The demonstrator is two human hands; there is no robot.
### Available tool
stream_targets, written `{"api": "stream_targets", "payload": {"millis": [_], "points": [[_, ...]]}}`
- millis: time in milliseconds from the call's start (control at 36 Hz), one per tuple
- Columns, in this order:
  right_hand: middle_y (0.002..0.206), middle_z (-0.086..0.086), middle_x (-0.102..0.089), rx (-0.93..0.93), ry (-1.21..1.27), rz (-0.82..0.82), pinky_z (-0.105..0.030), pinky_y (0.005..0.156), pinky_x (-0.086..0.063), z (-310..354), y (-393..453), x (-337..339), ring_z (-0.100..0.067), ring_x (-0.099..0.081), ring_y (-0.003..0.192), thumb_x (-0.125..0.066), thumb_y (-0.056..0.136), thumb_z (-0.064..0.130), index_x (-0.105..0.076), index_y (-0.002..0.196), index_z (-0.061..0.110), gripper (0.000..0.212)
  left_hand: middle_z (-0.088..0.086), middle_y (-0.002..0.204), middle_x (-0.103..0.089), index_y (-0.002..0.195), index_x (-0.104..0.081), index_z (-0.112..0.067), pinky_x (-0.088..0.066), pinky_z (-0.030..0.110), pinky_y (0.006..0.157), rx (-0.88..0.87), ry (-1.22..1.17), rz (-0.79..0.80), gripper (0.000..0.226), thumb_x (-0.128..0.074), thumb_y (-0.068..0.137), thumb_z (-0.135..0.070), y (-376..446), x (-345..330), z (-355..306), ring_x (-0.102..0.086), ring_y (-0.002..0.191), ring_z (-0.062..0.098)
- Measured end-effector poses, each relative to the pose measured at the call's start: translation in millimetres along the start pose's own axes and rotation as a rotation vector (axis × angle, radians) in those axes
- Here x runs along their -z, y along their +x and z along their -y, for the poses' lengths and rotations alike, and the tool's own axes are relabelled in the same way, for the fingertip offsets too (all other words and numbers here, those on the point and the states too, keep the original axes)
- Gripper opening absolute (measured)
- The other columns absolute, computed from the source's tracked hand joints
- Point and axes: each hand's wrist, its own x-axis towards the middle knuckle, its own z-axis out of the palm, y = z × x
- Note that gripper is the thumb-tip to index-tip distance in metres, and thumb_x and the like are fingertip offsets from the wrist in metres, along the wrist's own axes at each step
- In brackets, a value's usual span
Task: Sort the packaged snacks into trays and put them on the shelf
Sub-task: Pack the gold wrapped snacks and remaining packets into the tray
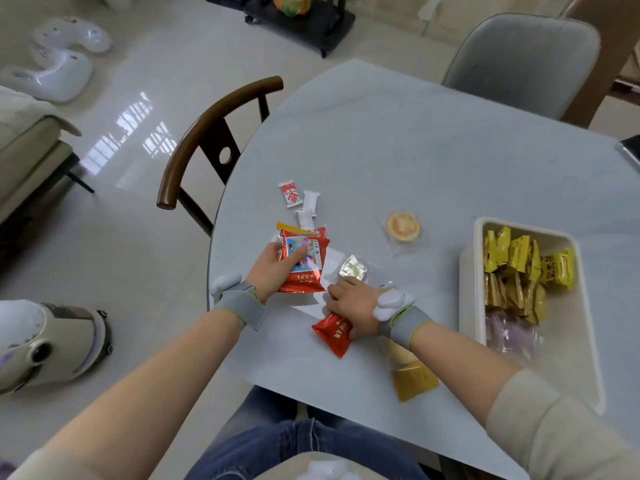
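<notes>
Sorting is partway: the white rectangular tray point(478, 237) right of the right hand point(349, 303) holds yellow packets. Left hand point(273, 268) grips red foil snack packets point(304, 268); right clutches another red packet point(332, 336). Loose snacks remain on the counter point(415, 150); shelving undone.

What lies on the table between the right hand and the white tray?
In the head view, mostly bare table separates the right hand from the white tray; only the clear edge of a wrapper shows near the wrist.
</notes>
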Motion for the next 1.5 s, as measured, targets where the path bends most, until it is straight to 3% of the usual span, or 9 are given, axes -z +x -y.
{"api": "stream_targets", "payload": {"millis": [250, 417, 556, 694, 861, 1000, 1222, 1417, 1500], "points": [[0.085, -0.004, -0.062, -0.534, 1.282, -0.532, -0.023, 0.070, -0.045, -38.6, -34.8, 30.6, -0.017, -0.057, 0.079, -0.068, 0.087, 0.027, -0.064, 0.096, 0.009, 0.021, 0.010, 0.122, -0.064, 0.134, -0.041, -0.012, -0.052, 0.041, 0.094, 0.023, -0.109, -0.065, 0.058, -0.061, 0.090, -0.043, 8.7, 5.8, -4.4, -0.067, 0.096, 0.025], [0.085, -0.006, -0.070, -0.548, 2.063, -0.667, -0.023, 0.070, -0.055, -37.5, -23.6, 60.4, -0.013, -0.067, 0.072, -0.053, 0.096, 0.027, -0.063, 0.101, 0.007, 0.024, 0.008, 0.121, -0.062, 0.132, -0.037, -0.014, -0.052, 0.041, 0.092, -0.014, -0.121, -0.031, 0.053, -0.057, 0.092, -0.042, 6.2, -25.1, -21.6, -0.066, 0.098, 0.025], [0.115, -0.011, -0.064, -0.704, 1.892, -0.593, -0.039, 0.097, -0.049, -22.0, -6.8, 60.7, -0.023, -0.064, 0.101, -0.051, 0.095, 0.043, -0.048, 0.123, 0.008, 0.044, 0.003, 0.112, -0.058, 0.132, -0.039, -0.017, -0.046, 0.041, 0.100, -0.002, -0.197, -0.058, 0.050, -0.040, 0.096, -0.052, 4.2, -48.9, -37.8, -0.060, 0.106, 0.024], [0.124, -0.009, -0.057, -0.678, 1.922, -0.627, -0.041, 0.100, -0.047, -12.1, -8.9, 57.3, -0.025, -0.061, 0.109, -0.050, 0.097, 0.036, -0.022, 0.141, 0.016, 0.056, 0.006, 0.116, -0.064, 0.132, -0.047, -0.018, -0.050, 0.044, 0.095, 0.017, -0.347, 0.044, 0.087, -0.054, 0.070, -0.078, 4.5, -53.6, -40.2, -0.065, 0.103, 0.025], [0.115, -0.009, -0.065, -0.584, 2.039, -0.725, -0.032, 0.096, -0.049, -19.1, -17.1, 56.4, -0.018, -0.063, 0.100, -0.042, 0.099, 0.022, -0.060, 0.117, 0.012, 0.027, 0.008, 0.108, -0.071, 0.124, -0.055, -0.012, -0.056, 0.046, 0.087, -0.032, -0.312, 0.085, 0.097, -0.089, 0.044, -0.055, 13.5, -43.3, -37.5, -0.071, 0.091, 0.026], [0.126, -0.009, -0.059, -0.817, 1.071, -0.595, -0.036, 0.102, -0.040, -42.9, -29.7, 21.7, -0.025, -0.054, 0.118, -0.049, 0.093, 0.016, -0.056, 0.125, 0.010, 0.033, 0.006, 0.111, -0.070, 0.128, -0.049, -0.013, -0.057, 0.044, 0.086, -0.011, -0.320, 0.071, 0.100, -0.087, 0.045, -0.053, 19.9, -28.0, -31.9, -0.071, 0.091, 0.024], [0.152, -0.012, -0.023, -0.466, 0.355, -0.289, -0.037, 0.110, -0.022, -25.3, -12.4, -20.5, -0.029, -0.028, 0.136, -0.056, 0.088, 0.045, -0.019, 0.150, 0.027, 0.075, 0.008, 0.113, -0.069, 0.129, -0.048, -0.013, -0.057, 0.044, 0.084, 0.011, -0.386, 0.035, 0.099, -0.087, 0.047, -0.054, 24.6, -10.1, -22.9, -0.072, 0.091, 0.025], [0.109, -0.009, -0.046, -0.629, 0.508, -0.440, -0.036, 0.081, -0.038, -17.8, 12.1, -24.6, -0.032, -0.046, 0.100, -0.053, 0.081, 0.022, -0.048, 0.114, 0.021, 0.034, 0.006, 0.113, -0.069, 0.131, -0.045, -0.015, -0.057, 0.044, 0.085, 0.011, -0.372, 0.014, 0.103, -0.087, 0.046, -0.056, 30.9, 3.9, -13.6, -0.072, 0.090, 0.024], [0.094, -0.008, -0.053, -0.741, 1.194, -0.550, -0.034, 0.078, -0.044, -20.6, -0.4, 1.0, -0.027, -0.050, 0.088, -0.056, 0.083, 0.022, -0.054, 0.107, 0.018, 0.024, 0.008, 0.113, -0.069, 0.130, -0.048, -0.014, -0.057, 0.043, 0.084, 0.000, -0.389, 0.046, 0.101, -0.087, 0.047, -0.055, 30.7, 3.5, -18.8, -0.072, 0.090, 0.024]]}}
